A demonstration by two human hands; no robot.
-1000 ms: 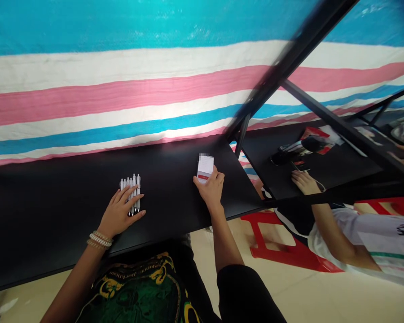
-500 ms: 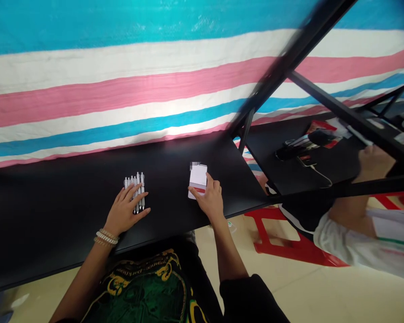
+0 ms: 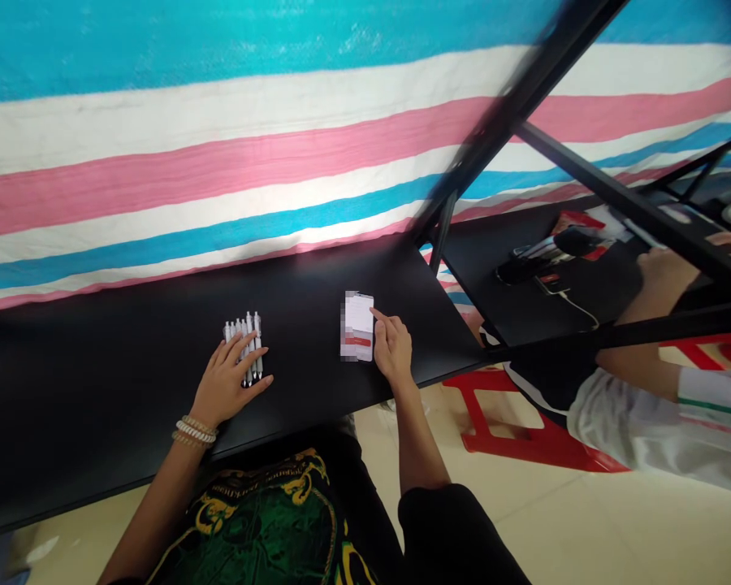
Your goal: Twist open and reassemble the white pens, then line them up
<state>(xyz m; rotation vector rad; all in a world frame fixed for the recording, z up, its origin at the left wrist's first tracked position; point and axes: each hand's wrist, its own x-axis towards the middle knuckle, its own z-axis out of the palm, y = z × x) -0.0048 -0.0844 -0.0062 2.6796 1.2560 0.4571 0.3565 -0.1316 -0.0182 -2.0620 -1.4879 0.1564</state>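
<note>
White click pens [image 3: 242, 345] lie bunched on the black bench [image 3: 127, 366], left hand [image 3: 227, 386] just resting open across them, grip loose, not clenched. Right hand [image 3: 393, 349] sits beside a white red-striped card [image 3: 358, 327], fingertip [image 3: 373, 309] touching its edge, no real grasp.

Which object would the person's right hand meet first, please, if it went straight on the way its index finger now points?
The right hand would most likely meet the white card with a red band first. Its index fingertip is at the card's right edge, though depth makes it unclear whether they touch.
</note>
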